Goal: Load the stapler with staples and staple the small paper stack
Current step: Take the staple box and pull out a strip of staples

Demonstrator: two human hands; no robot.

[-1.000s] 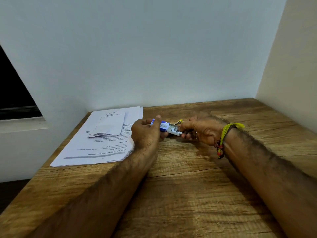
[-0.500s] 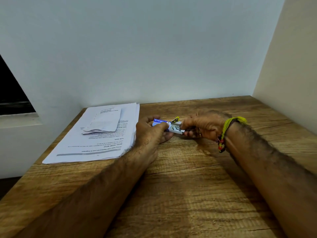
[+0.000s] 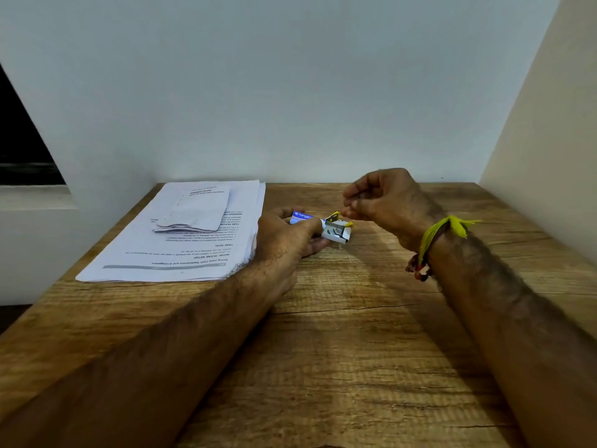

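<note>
So, the left hand (image 3: 290,237) grips a small staple box (image 3: 323,226) over the wooden table (image 3: 355,350).
Its white end flap hangs open toward the right hand (image 3: 381,198); that hand hovers just above, fingers curled, whether pinching anything I cannot tell; 1 small folded paper stack (image 3: 193,210) lies on a larger printed stack (image 3: 181,250) left of the box.

Two bare, hairy forearms without sleeves end in a left hand (image 3: 287,240) and a right hand (image 3: 384,198). The right wrist wears a knotted yellow thread band (image 3: 445,227) with loose frayed ends, and below it a dark red beaded string (image 3: 418,270).
</note>
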